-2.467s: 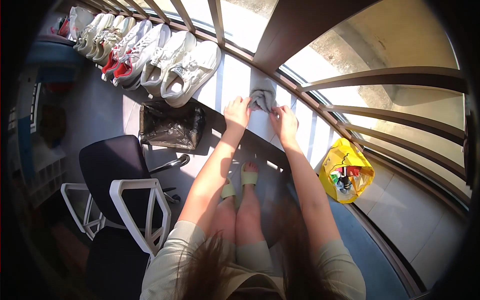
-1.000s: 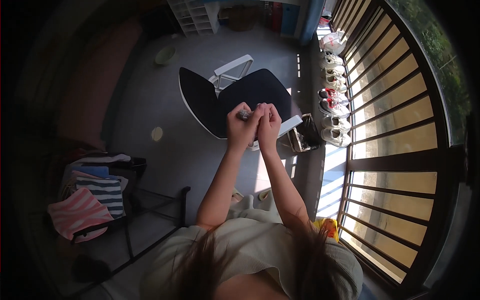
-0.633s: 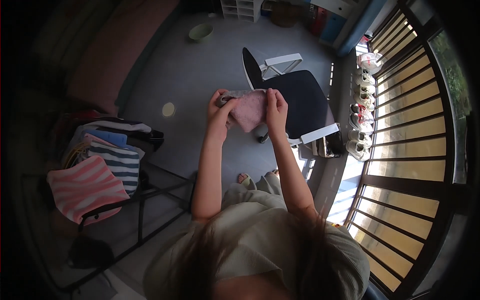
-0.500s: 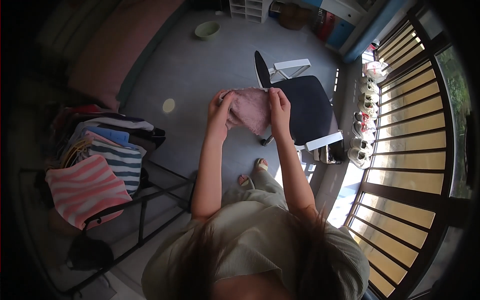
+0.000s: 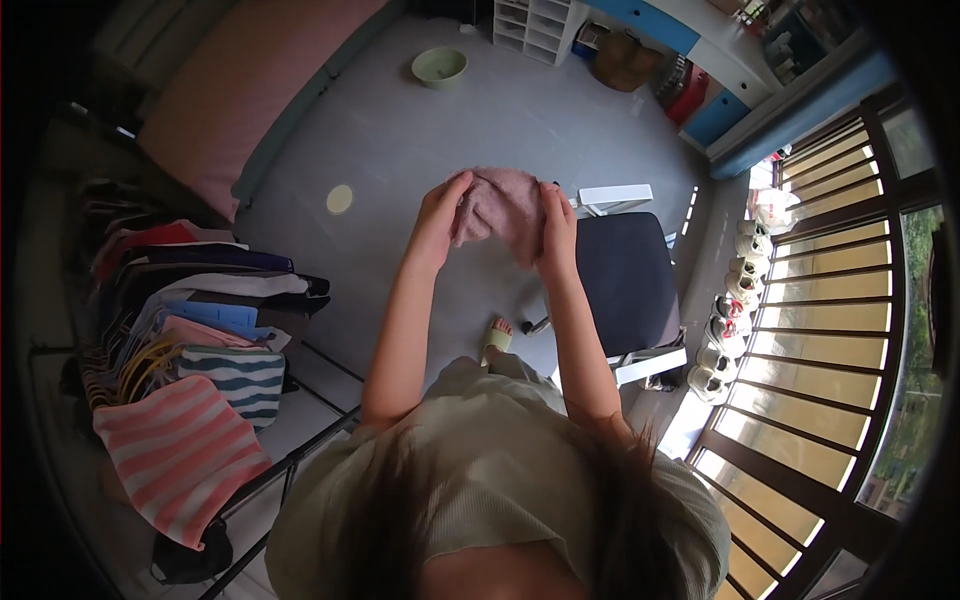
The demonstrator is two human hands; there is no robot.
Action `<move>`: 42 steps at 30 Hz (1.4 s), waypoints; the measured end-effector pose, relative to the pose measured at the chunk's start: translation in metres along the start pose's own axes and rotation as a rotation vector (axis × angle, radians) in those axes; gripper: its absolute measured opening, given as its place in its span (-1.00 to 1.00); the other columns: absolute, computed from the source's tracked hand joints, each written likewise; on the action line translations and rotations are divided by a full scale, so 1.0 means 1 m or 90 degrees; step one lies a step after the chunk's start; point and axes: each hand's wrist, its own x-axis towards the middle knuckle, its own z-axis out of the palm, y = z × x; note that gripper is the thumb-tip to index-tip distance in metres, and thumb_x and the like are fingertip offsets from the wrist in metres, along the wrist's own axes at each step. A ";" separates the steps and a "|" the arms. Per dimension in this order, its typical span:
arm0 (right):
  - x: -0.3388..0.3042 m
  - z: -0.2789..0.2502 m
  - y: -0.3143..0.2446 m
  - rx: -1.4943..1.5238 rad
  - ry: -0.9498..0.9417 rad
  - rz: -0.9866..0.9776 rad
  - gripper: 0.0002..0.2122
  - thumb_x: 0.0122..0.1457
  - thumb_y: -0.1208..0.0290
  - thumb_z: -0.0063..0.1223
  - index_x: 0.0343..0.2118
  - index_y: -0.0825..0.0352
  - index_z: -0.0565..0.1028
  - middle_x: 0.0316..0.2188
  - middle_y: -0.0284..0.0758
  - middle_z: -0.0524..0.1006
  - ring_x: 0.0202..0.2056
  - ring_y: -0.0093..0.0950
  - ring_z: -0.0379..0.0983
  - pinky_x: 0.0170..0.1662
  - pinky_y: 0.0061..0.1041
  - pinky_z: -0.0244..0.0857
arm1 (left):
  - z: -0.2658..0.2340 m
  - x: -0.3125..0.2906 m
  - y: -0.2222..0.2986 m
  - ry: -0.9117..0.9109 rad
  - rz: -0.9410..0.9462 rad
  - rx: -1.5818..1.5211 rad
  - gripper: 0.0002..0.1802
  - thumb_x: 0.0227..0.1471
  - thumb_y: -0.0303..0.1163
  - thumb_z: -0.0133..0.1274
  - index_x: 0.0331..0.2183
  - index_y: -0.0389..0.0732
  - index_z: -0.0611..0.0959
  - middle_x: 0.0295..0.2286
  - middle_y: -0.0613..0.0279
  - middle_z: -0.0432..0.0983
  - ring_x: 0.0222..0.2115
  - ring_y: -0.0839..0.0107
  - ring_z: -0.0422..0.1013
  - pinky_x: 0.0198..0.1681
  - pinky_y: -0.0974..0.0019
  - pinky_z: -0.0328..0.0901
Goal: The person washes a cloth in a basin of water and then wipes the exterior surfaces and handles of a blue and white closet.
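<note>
The left hand [image 5: 436, 222] and the right hand [image 5: 558, 228] are held apart, each clamped on one side of a mauve cloth [image 5: 500, 195], which is suspended between them above the grey floor [image 5: 340, 290]. Both forearms are extended forward, nearly parallel, from a ribbed greenish shirt [image 5: 480, 490]. The cloth is fuzzy and creased, its right side hung lower. Near the right hand, a dark chair seat [image 5: 627, 285] is seen; at far left, a pink-and-white striped towel [image 5: 185, 445] is draped.

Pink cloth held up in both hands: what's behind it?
Gray floor shows above and below the cloth; a black chair seat shows right of the right hand. Whatever's directly behind the cloth is covered.
</note>
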 end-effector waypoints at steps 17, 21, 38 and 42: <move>0.206 0.135 0.062 -0.088 0.051 0.046 -0.82 0.16 0.24 -0.07 -0.32 0.24 0.44 -0.51 -0.50 0.40 -0.51 -0.74 0.29 -0.51 -0.71 0.17 | -0.116 0.229 0.084 -0.058 -0.068 -0.041 -0.57 0.10 -0.12 -0.08 -0.13 -0.26 0.48 -0.16 0.27 0.40 -0.12 0.49 0.33 -0.05 0.38 0.22; 0.257 0.176 0.082 -0.107 0.081 0.027 -0.82 0.16 0.23 -0.06 -0.33 0.23 0.43 -0.53 -0.51 0.40 -0.53 -0.73 0.28 -0.55 -0.70 0.15 | -0.150 0.282 0.122 -0.026 -0.133 -0.047 -0.51 0.10 -0.07 -0.09 -0.10 -0.27 0.44 -0.15 0.26 0.38 -0.12 0.48 0.32 -0.05 0.38 0.22; 0.504 0.280 0.140 -0.155 0.046 0.112 -0.80 0.13 0.29 -0.01 -0.30 0.32 0.46 -0.47 -0.45 0.47 -0.42 -0.69 0.34 -0.36 -0.67 0.24 | -0.249 0.564 0.189 -0.050 -0.251 -0.065 -0.49 0.07 0.01 -0.07 -0.12 -0.22 0.44 -0.18 0.25 0.41 -0.17 0.44 0.34 -0.08 0.34 0.25; 0.576 0.319 0.146 -0.165 -0.034 0.165 -0.78 0.17 0.28 -0.10 -0.26 0.32 0.46 -0.45 -0.44 0.47 -0.43 -0.68 0.34 -0.38 -0.66 0.24 | -0.268 0.654 0.195 -0.050 -0.364 -0.115 -0.46 0.04 0.09 -0.09 -0.10 -0.11 0.44 -0.18 0.27 0.40 -0.18 0.40 0.34 -0.13 0.21 0.26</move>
